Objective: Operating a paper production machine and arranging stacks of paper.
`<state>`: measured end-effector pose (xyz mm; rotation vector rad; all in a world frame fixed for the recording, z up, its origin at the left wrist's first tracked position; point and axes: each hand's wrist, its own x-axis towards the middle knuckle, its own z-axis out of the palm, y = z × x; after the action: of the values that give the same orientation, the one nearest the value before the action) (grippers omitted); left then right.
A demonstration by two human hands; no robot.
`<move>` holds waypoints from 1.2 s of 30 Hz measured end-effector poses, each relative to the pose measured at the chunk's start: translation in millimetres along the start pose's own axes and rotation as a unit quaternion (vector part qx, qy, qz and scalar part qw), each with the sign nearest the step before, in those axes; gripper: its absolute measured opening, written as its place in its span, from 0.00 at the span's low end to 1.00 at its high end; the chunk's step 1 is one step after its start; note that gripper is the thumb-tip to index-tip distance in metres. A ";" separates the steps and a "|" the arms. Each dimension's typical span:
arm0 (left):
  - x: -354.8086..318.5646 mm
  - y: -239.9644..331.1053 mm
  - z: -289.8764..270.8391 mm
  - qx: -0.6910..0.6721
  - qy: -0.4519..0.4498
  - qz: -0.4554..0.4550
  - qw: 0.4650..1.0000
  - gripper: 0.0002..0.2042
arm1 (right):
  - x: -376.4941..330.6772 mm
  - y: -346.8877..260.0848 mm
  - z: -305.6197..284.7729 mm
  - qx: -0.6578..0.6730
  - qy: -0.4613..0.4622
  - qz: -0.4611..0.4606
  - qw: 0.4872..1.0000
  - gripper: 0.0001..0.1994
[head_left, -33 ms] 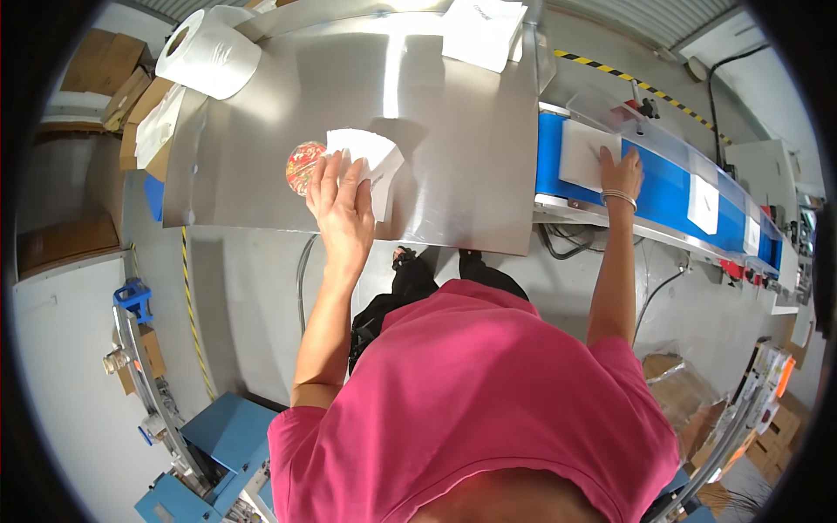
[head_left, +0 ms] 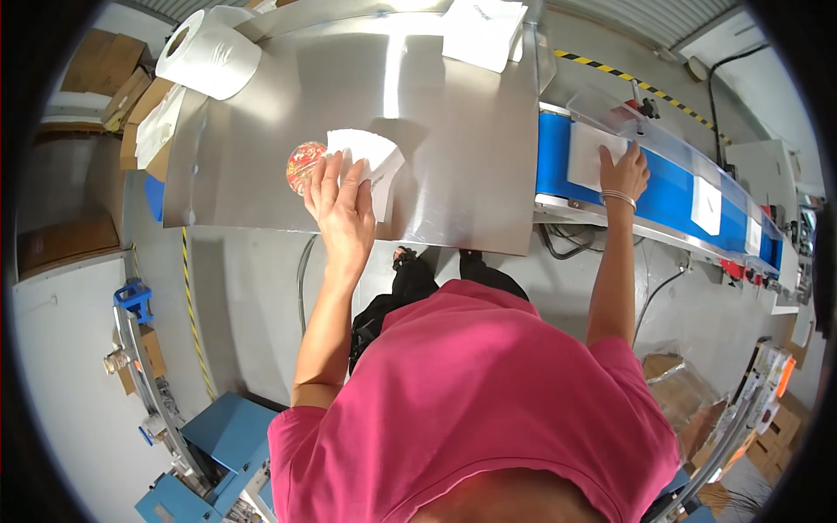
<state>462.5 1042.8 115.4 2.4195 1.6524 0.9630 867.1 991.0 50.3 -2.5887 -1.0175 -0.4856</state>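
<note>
On the metal table, my left hand point(head_left: 340, 205) lies over the lower part of a fan of white paper pieces point(head_left: 377, 155), fingers stretched out and slightly apart. Just left of its fingertips is a round disc with a red and gold pattern point(head_left: 305, 167), partly covered by the hand. My right hand point(head_left: 626, 173), fingers and thumb spread, touches the right side of a flat white piece point(head_left: 591, 157) on a blue conveyor belt point(head_left: 663, 193). Farther along the belt lie two smaller white pieces, one nearer point(head_left: 706, 207) and one near the far end point(head_left: 753, 235).
A large white roll point(head_left: 209, 57) stands at the table's back left. White papers point(head_left: 484, 35) are stacked at its back right. A clear guard point(head_left: 689, 152) runs along the conveyor's far side. Cardboard boxes point(head_left: 144, 122) sit left of the table.
The flat white piece on the belt has shifted slightly to the right, as have the smaller ones. My right hand has moved a little right too; my left hand stays put.
</note>
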 end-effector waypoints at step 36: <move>5.6 -21.0 -8.1 -0.038 -0.024 -0.027 0.999 0.12 | -72.0 -218.2 -36.9 0.520 -0.430 -0.343 0.653 0.25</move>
<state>442.3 1054.2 116.5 2.3198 1.6256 0.9343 657.9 1085.4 89.2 -1.1827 -1.8014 1.0543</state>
